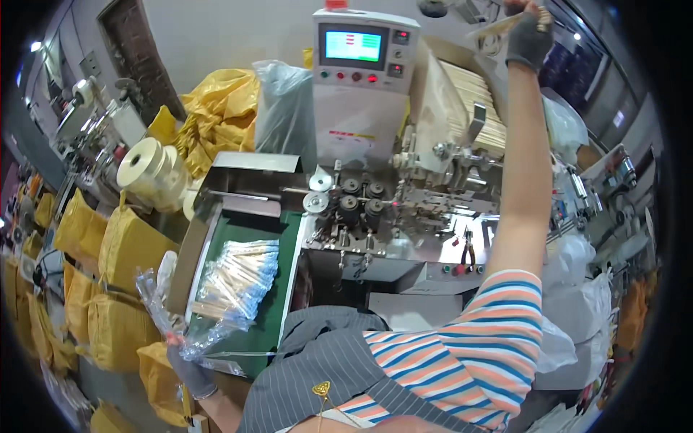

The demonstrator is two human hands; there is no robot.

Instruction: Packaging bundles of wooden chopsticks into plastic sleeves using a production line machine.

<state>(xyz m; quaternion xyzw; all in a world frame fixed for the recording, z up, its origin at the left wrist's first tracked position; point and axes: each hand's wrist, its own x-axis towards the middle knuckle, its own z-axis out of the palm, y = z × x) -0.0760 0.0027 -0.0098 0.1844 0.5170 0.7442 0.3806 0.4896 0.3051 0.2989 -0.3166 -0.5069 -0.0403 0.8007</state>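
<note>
Many wrapped wooden sticks (242,278): across conveyor belt (289,229)
Left hand (188,366): pinching clear plastic (209,340), belt's near-left corner
Right hand (530,42): pinching bare sticks (498,27)

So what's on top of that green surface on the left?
A pile of thin, pale wrapped sticks, and clear plastic by the left hand over its near corner. The green surface directly under the pile cannot be seen.

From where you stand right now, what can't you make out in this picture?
All in the head view:
Right hand: its fingers are partly cut off by the upper edge, so its full grip is unclear.
Left hand: its fingers are blurred and partly covered by clear plastic.
Wrapped sticks: upper ones hide those beneath.
Screen: its lines are too small and blurred to read.
</note>
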